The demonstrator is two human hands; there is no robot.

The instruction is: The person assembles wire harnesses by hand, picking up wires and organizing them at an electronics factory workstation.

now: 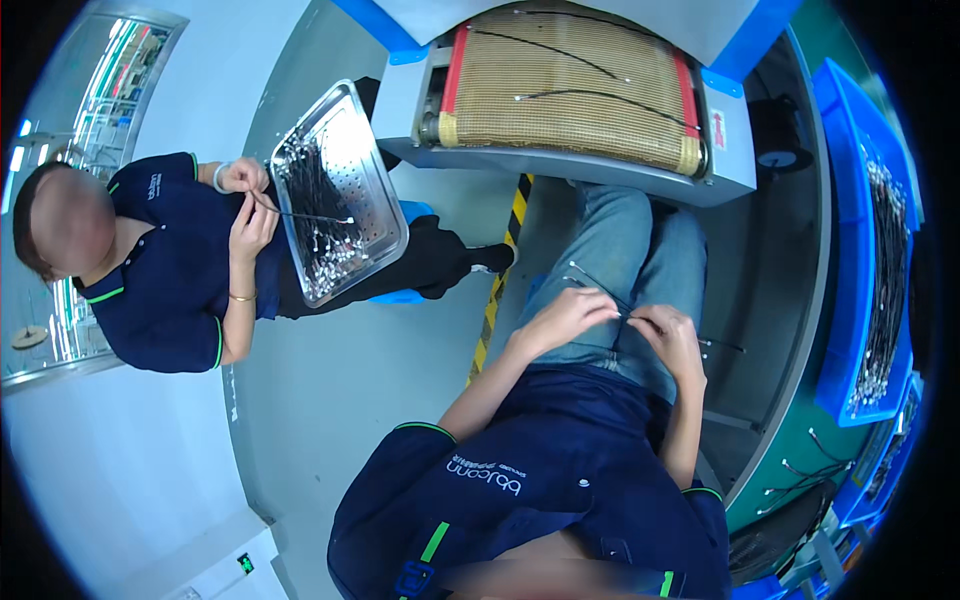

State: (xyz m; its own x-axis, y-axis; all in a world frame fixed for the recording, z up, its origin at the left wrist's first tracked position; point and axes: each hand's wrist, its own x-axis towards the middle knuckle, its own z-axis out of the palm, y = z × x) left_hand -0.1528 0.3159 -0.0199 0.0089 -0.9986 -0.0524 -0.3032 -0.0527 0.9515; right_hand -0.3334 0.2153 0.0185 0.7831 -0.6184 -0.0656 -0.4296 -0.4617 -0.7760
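Observation:
A thin black cable (625, 314) with pale connector ends stretches across my lap, over blue jeans. My left hand (572, 318) pinches it, fingertips close together. Just to the right, my right hand (670, 334) also grips the cable, thumb and finger pressed together. One cable end sticks out beyond my left hand, over the thigh; dark wire with light tips shows past my right hand. Whether it is all one cable I cannot tell, since my fingers hide part of it.
Ahead stands a conveyor (570, 95) with several black cables on its mesh belt. A co-worker on the left handles a cable over a metal tray (385, 238) of cables. At right, a blue bin (850, 300) of cables stands by a green tabletop (775, 470) with loose cables.

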